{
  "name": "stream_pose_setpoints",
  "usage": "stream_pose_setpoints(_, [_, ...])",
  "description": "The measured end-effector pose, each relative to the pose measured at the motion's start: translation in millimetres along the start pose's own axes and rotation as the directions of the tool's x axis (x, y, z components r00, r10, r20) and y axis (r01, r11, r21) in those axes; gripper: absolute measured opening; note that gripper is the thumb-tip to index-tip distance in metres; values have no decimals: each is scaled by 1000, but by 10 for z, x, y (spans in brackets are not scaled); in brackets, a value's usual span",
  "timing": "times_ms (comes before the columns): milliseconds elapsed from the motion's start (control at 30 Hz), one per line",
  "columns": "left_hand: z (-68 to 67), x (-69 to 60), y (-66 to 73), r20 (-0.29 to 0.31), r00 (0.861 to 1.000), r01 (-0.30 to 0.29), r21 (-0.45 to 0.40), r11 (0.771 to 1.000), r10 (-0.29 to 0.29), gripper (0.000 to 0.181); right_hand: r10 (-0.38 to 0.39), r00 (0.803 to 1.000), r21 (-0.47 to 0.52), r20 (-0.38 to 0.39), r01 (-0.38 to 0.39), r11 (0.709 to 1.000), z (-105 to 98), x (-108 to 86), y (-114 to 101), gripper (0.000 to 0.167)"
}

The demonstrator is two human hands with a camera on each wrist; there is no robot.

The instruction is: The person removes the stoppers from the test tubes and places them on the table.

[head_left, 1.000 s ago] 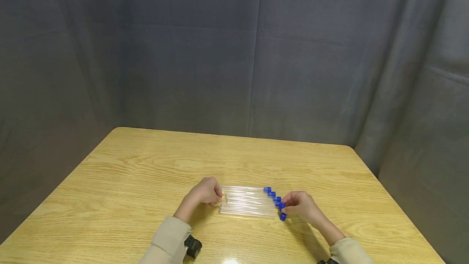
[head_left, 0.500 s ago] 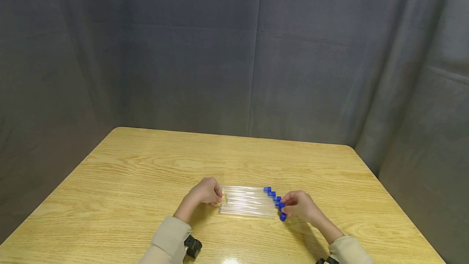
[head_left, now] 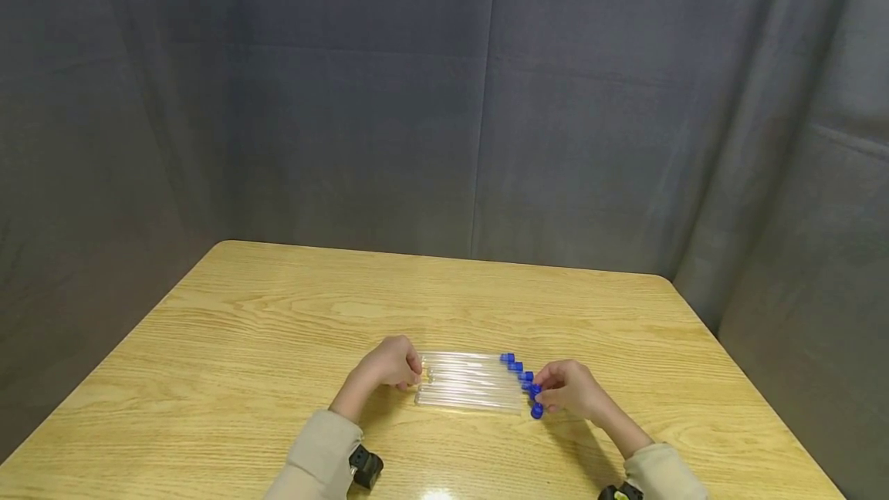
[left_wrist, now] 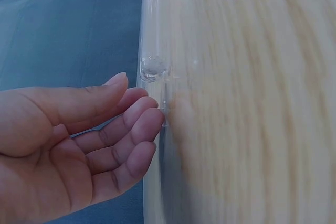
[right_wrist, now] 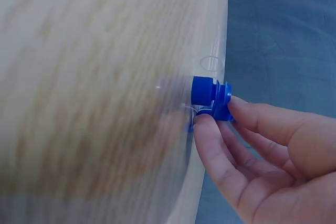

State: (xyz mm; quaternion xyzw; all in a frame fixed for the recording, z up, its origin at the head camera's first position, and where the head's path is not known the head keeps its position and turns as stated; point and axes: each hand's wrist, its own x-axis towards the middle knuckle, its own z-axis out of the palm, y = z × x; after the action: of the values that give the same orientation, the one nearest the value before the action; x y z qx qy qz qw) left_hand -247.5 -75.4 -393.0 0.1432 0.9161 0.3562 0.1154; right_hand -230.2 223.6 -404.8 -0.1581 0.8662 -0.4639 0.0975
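Several clear test tubes (head_left: pixel 468 380) lie side by side on the table, rounded ends left. Blue caps sit along the right ends of the farther tubes; one nearer tube mouth (right_wrist: pixel 211 63) shows bare. My right hand (head_left: pixel 569 388) pinches a blue cap (right_wrist: pixel 222 109) between thumb and index finger at the tubes' right ends. Another blue cap (right_wrist: pixel 202 91) is right beside it, and a loose-looking cap (head_left: pixel 537 410) lies just nearer to me. My left hand (head_left: pixel 397 363) is at the rounded ends, fingers loosely bent, fingertips beside a tube's end (left_wrist: pixel 153 67); contact is unclear.
The wood-grain table (head_left: pixel 292 292) spreads around the tubes. A dark grey curtain (head_left: pixel 361 114) hangs behind it and at both sides. A black wrist camera (head_left: pixel 366 466) sits on the left sleeve.
The right hand and the nearest blue cap have shifted only very slightly. The left hand and the tubes stay in place.
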Motion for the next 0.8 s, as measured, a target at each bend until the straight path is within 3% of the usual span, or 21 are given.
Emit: stream_pose_setpoints(800, [14, 13, -24, 0, 1000, -7, 8, 1000, 7, 4, -32, 999, -52, 33, 33, 998, -1, -4, 40, 7])
